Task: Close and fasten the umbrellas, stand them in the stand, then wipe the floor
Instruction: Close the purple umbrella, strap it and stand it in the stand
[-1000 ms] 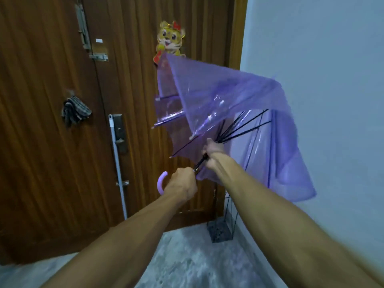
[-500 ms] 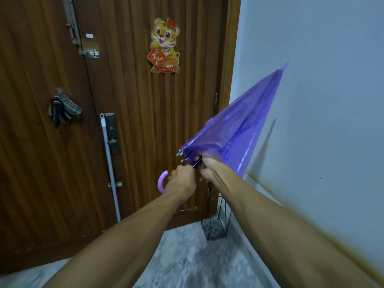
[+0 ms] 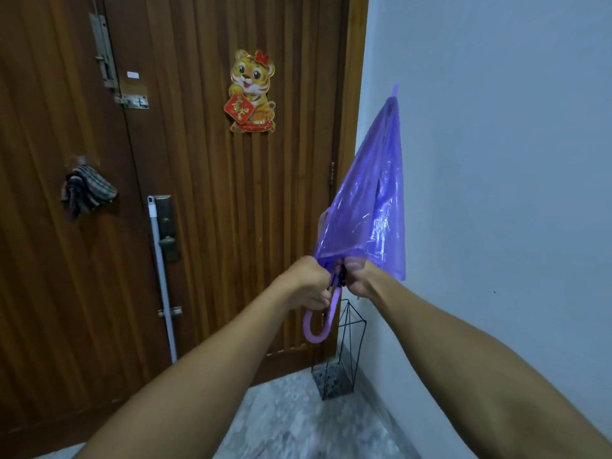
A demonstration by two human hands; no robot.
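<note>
A translucent purple umbrella (image 3: 371,200) is folded shut and points up and to the right, its tip near the white wall. My left hand (image 3: 306,284) grips the shaft just above the curved lilac handle (image 3: 319,321), which hangs below. My right hand (image 3: 359,276) holds the lower edge of the canopy and the rib ends beside it. The loose canopy folds hang free, with no strap seen around them. A black wire umbrella stand (image 3: 341,359) sits on the floor in the corner, below my hands, with nothing visible inside it.
A brown wooden door (image 3: 205,193) fills the left, with a tiger decoration (image 3: 251,91), a cloth (image 3: 86,190) hung on a hook and a white mop pole (image 3: 162,276) leaning against it. The white wall (image 3: 496,160) is at the right. Marbled grey floor (image 3: 298,422) lies below.
The open canopy has collapsed shut. The umbrella has swung more upright, and the handle now hangs below my left hand. Both hands moved right, closer to the wall.
</note>
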